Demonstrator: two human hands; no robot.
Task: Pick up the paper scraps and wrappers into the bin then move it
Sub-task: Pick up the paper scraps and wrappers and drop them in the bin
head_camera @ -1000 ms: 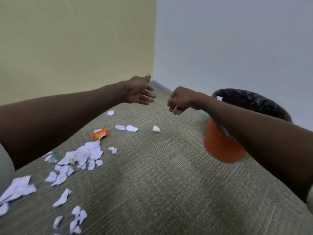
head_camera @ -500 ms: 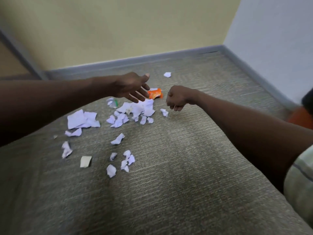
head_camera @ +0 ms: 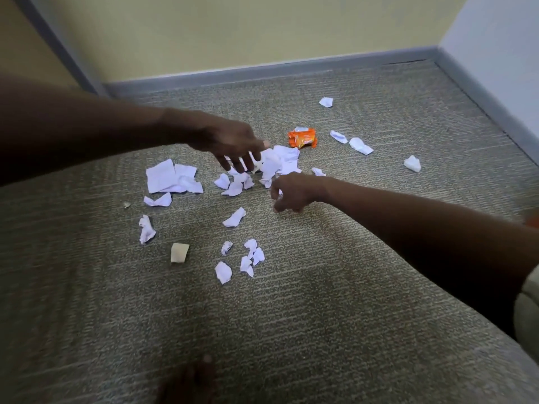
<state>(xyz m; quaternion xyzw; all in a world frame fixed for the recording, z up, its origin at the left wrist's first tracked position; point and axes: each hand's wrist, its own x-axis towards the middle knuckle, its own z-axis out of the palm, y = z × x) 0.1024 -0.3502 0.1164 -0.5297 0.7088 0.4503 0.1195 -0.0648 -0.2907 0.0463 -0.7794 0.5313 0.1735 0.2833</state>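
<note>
Both your hands have come down from mid-air to the litter on the carpet (head_camera: 291, 330). Half a second ago they hung above the pile; a second ago they were over by the bin, which has since passed out of view (only an orange sliver at the right edge may belong to it).

Your left hand (head_camera: 233, 144) now reaches over the central heap of white paper scraps (head_camera: 280, 161), fingers straight and spread, gripping nothing. Your right hand (head_camera: 291, 192), a closed fist half a second ago, has loosened; its fingers hang curled just above the carpet, beside the near edge of the heap. Whether they pinch a scrap cannot be told, since the hand is blurred.

The orange wrapper (head_camera: 302, 137) lies just beyond the heap, untouched. A tan scrap (head_camera: 179, 252) and many loose white pieces lie scattered nearer to you, and a few lie well apart toward the grey skirting board (head_camera: 262, 72).

Judged from this, a fresh gathering pass is starting. Most of the litter remains on the floor, so moving the bin is some way off.
</note>
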